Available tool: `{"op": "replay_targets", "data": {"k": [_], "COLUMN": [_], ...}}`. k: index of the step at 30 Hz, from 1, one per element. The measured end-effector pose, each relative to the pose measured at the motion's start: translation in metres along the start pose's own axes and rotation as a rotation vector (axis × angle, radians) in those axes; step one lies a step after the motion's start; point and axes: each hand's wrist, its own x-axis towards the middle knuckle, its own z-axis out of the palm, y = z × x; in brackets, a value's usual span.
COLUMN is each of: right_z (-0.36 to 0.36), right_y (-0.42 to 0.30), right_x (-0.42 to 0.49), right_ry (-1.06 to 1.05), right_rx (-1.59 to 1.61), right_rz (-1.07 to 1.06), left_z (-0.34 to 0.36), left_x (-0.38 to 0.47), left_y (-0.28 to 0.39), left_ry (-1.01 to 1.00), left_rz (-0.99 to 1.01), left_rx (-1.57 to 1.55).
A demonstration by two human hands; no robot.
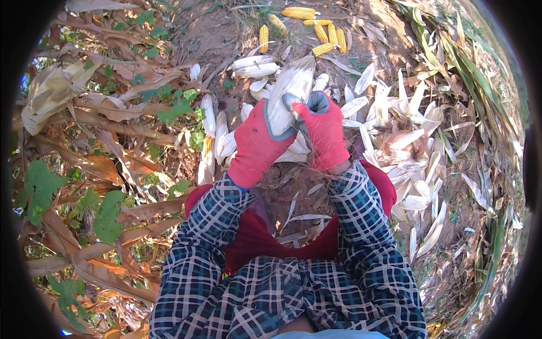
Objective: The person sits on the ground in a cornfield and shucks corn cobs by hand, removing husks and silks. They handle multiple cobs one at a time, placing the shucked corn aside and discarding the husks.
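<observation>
An ear of corn in its pale dry husk [293,80] is held up in front of me, its broad end pointing away. My left hand [263,142], in a red work glove with a grey palm, wraps around its near left side. On the other side my right hand [324,127], gloved alike, has its thumb and bent fingers against the husk near the lower end. Whether the right fingers pinch a husk leaf is hard to tell. Below the hands lie more unhusked ears [296,150], partly hidden by the gloves.
Several bare yellow cobs [298,13] lie on the soil at the far side. Unhusked ears [254,68] lie nearer, more on the left [208,114]. A heap of stripped husks [415,161] spreads at the right. Dry corn stalks [127,131] cover the left; a leaf bundle [461,55] curves along the right.
</observation>
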Motion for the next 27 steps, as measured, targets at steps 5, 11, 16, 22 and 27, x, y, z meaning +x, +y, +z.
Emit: {"op": "replay_targets", "data": {"k": [5, 11, 16, 22, 27], "right_z": [-0.009, -0.029, -0.025, -0.025, -0.025], "right_y": [-0.010, -0.041, -0.044, -0.046, -0.044], "right_x": [0.002, -0.002, -0.007, -0.005, -0.008], "right_ry": [-0.098, -0.139, -0.180, -0.249, -0.295], "right_rx": [0.015, 0.160, 0.320, 0.258, -0.071], "right_rz": [0.018, -0.011, -0.082, -0.001, -0.263], "left_z": [-0.004, -0.011, -0.016, -0.028, -0.022], "left_x": [-0.003, -0.016, -0.022, -0.008, -0.009], "left_y": [-0.002, 0.005, 0.010, -0.001, 0.001], "left_ry": [-0.096, -0.571, -0.666, -0.515, -0.438], "left_rz": [-0.063, -0.455, -0.561, -0.440, -0.484], "left_rx": [-0.094, -1.312, -1.568, -1.164, -1.165]}}
